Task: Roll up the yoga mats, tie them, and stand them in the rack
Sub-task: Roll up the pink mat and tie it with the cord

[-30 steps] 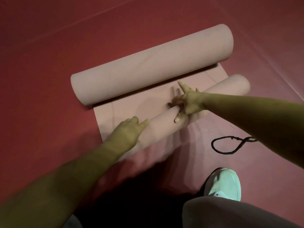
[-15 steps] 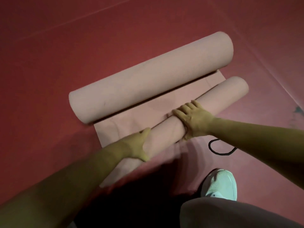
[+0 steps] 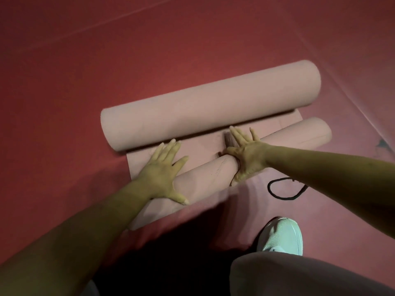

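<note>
Hands: left hand and right hand have uncurled, fingers spread flat.
Near roll: palms press evenly, keeping it tight.
Cord: beside, for tying.

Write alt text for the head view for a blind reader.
The left hand and right hand lie flat, fingers spread, on the near roll of a pink yoga mat; a thicker roll lies beyond a flat strip. A black cord and a pale shoe are on the red floor at right.
</note>
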`<action>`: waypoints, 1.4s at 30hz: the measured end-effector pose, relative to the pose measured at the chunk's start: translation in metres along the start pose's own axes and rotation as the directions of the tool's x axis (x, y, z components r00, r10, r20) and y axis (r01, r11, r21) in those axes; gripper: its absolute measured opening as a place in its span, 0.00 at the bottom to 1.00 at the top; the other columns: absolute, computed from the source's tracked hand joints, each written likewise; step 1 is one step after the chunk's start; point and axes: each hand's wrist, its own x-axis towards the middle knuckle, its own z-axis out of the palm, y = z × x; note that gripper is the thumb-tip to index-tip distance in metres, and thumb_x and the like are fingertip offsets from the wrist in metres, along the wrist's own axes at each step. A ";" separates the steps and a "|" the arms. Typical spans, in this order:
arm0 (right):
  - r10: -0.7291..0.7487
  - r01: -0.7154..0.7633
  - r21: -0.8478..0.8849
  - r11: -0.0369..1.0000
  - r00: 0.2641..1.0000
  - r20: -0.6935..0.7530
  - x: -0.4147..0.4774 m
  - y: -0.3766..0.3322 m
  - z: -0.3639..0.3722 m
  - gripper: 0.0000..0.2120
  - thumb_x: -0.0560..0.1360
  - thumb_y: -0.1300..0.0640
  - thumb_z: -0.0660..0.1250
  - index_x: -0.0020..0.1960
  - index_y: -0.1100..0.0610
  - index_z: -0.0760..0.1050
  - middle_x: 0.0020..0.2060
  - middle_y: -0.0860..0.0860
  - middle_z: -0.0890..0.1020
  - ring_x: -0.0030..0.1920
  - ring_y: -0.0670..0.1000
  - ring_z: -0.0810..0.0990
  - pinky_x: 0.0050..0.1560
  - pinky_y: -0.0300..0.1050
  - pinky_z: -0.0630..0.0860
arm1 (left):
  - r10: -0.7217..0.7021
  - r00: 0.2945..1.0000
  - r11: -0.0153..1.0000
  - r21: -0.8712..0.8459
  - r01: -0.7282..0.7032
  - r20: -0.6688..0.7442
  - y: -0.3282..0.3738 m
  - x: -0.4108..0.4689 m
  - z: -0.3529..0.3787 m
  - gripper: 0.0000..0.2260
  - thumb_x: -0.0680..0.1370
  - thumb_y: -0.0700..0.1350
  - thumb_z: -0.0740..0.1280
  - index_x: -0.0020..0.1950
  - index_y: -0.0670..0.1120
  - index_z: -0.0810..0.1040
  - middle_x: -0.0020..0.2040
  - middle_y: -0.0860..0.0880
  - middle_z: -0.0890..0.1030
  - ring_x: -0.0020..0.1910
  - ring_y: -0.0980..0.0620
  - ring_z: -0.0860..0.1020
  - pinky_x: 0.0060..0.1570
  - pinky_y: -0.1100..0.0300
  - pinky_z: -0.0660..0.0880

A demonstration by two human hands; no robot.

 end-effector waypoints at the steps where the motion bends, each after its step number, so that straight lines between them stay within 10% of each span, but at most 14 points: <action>1: 0.030 -0.031 0.047 0.998 1.000 0.007 0.000 -0.001 -0.003 0.59 0.54 0.22 0.71 0.79 0.41 0.54 0.76 0.63 0.29 0.76 0.59 0.26 0.73 0.70 0.33 | 0.034 0.999 0.999 -0.036 -0.035 -0.018 0.002 -0.002 -0.006 0.58 0.59 0.82 0.56 0.81 0.49 0.51 0.78 0.35 0.53 0.78 0.38 0.51 0.76 0.43 0.47; 6: 0.107 -0.080 0.170 0.982 0.982 -0.156 0.004 -0.002 -0.001 0.55 0.66 0.33 0.73 0.80 0.52 0.48 0.79 0.61 0.37 0.79 0.59 0.36 0.74 0.71 0.39 | -0.001 0.999 0.954 -0.298 0.011 0.035 0.013 -0.009 -0.008 0.38 0.72 0.56 0.72 0.78 0.52 0.59 0.59 0.45 0.69 0.60 0.45 0.69 0.64 0.54 0.68; 11: 0.163 -0.092 0.194 0.977 0.908 -0.386 0.005 -0.007 0.007 0.35 0.74 0.30 0.59 0.70 0.55 0.66 0.65 0.60 0.67 0.69 0.62 0.65 0.75 0.67 0.49 | -0.203 0.974 0.964 -0.152 0.217 0.103 0.038 -0.003 0.003 0.60 0.62 0.72 0.72 0.79 0.42 0.45 0.66 0.42 0.61 0.64 0.43 0.66 0.66 0.48 0.68; 14: 0.115 -0.052 0.171 0.984 0.915 -0.387 0.007 -0.006 0.007 0.43 0.69 0.24 0.43 0.69 0.54 0.67 0.61 0.58 0.70 0.65 0.61 0.71 0.75 0.63 0.52 | -0.290 0.955 0.944 -0.146 0.296 0.062 0.040 0.007 0.010 0.58 0.60 0.72 0.73 0.77 0.43 0.52 0.67 0.43 0.67 0.63 0.43 0.70 0.63 0.48 0.69; 18: -0.012 0.002 -0.048 0.999 0.979 -0.202 0.007 0.013 -0.004 0.62 0.54 0.15 0.50 0.78 0.52 0.54 0.70 0.57 0.65 0.73 0.58 0.64 0.77 0.58 0.50 | -0.270 0.958 0.894 -0.346 0.286 0.096 0.014 0.019 0.006 0.46 0.60 0.68 0.75 0.70 0.50 0.60 0.61 0.44 0.74 0.59 0.42 0.75 0.58 0.49 0.74; 25: -0.037 0.030 -0.148 0.989 0.998 -0.043 0.011 0.005 -0.011 0.56 0.58 0.29 0.75 0.78 0.48 0.56 0.70 0.54 0.68 0.71 0.57 0.67 0.73 0.55 0.61 | -0.001 0.947 0.737 -0.640 0.217 0.320 0.007 0.018 0.006 0.41 0.58 0.64 0.80 0.65 0.56 0.67 0.61 0.55 0.77 0.56 0.55 0.76 0.58 0.58 0.73; 33: -0.005 0.005 -0.012 1.000 1.000 -0.014 0.011 0.006 -0.013 0.55 0.57 0.30 0.76 0.77 0.44 0.58 0.75 0.54 0.61 0.77 0.56 0.57 0.76 0.60 0.51 | -0.079 0.989 0.945 -0.308 0.113 0.122 -0.001 0.020 0.008 0.58 0.54 0.80 0.66 0.79 0.62 0.49 0.80 0.49 0.38 0.78 0.49 0.38 0.75 0.44 0.38; 38: 0.044 -0.047 0.104 0.993 0.998 0.036 0.017 0.011 -0.019 0.56 0.57 0.34 0.79 0.78 0.39 0.54 0.78 0.59 0.32 0.79 0.54 0.34 0.76 0.64 0.37 | -0.156 0.988 0.944 -0.294 0.151 0.007 -0.007 0.013 0.006 0.61 0.53 0.82 0.62 0.80 0.58 0.47 0.79 0.47 0.33 0.78 0.48 0.33 0.74 0.41 0.35; 42: 0.103 -0.090 0.183 0.979 0.992 -0.066 0.020 0.017 -0.026 0.54 0.61 0.35 0.78 0.79 0.44 0.53 0.80 0.55 0.38 0.80 0.55 0.38 0.75 0.69 0.40 | -0.220 0.975 0.949 -0.240 0.206 -0.034 -0.011 0.012 -0.004 0.54 0.61 0.76 0.67 0.80 0.56 0.49 0.80 0.42 0.39 0.79 0.43 0.38 0.75 0.41 0.41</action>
